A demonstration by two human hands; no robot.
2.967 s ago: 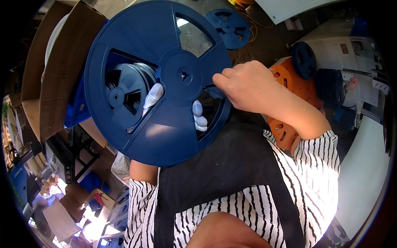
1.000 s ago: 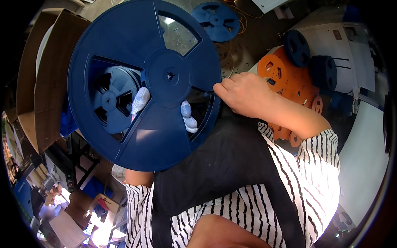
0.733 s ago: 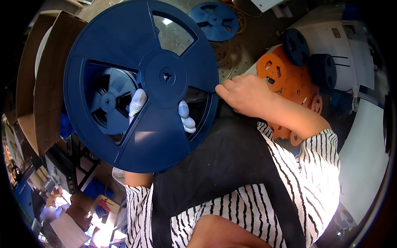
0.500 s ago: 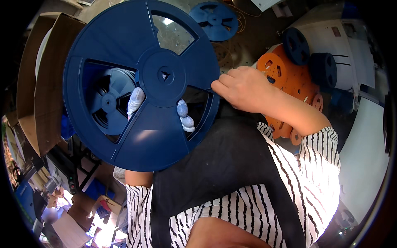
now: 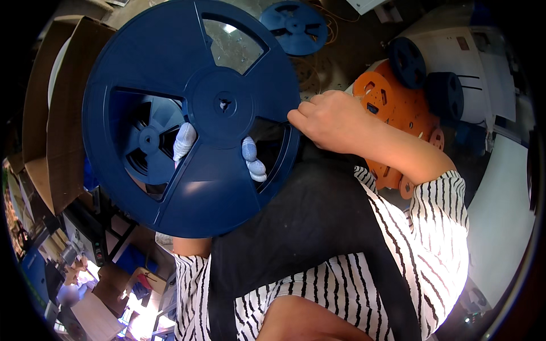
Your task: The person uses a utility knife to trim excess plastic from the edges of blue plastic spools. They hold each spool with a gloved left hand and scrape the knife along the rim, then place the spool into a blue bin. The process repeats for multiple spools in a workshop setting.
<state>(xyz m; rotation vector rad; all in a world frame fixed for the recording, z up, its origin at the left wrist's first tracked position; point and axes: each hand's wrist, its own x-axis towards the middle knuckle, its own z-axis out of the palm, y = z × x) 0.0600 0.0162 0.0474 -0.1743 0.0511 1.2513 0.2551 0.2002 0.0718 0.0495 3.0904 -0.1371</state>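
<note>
A large dark blue plastic reel [image 5: 219,108] fills the upper left of the view, its broad face with wedge-shaped windows turned toward me. My left hand [image 5: 253,161], in a pale glove, grips it from behind, with gloved digits coming through two windows around the lower spoke. The rest of that hand is hidden behind the reel. My bare right hand [image 5: 331,120] is closed at the reel's right rim, knuckles up and fingertips against the edge. What the right fingertips pinch is hidden. Through the left window another blue reel [image 5: 149,140] shows farther down.
A blue reel [image 5: 294,28] lies on the floor ahead. At right, orange reels [image 5: 398,108] are stacked, with dark blue reels [image 5: 406,63] beside them. An open cardboard box [image 5: 68,113] stands at left. A black apron [image 5: 284,227] covers my front.
The large reel has shifted slightly left in the picture. My right hand has moved slightly left with its rim, and the left hand keeps its hold.
</note>
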